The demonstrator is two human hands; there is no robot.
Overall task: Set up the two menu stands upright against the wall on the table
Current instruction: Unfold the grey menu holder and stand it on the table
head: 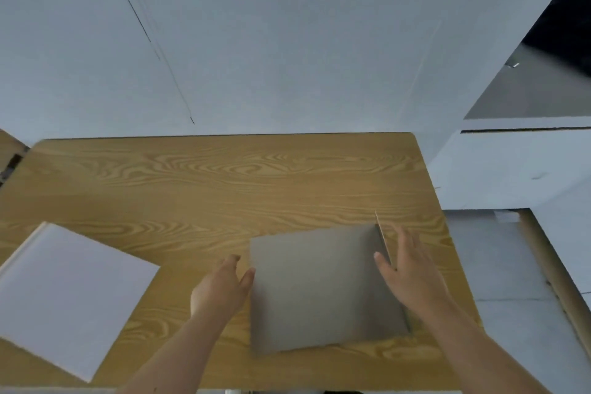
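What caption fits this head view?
Both hands, left hand and right hand, flank the grey menu stand; white menu stand lies flat.

The table [224, 176] stands with its far edge against the wall [287, 41]. Two menu stands lie on the near half of the table, well apart from each other. The left menu stand [68, 294] lies flat near the left edge, turned at a slant. The right menu stand [319, 288] lies near the right edge, with a thin flap standing up along its right side. The left hand [224, 286] is just beside the left edge of the right menu stand. The right hand [409, 269] is at its right side, by the flap. The floor [499, 272] is to the right of the table.
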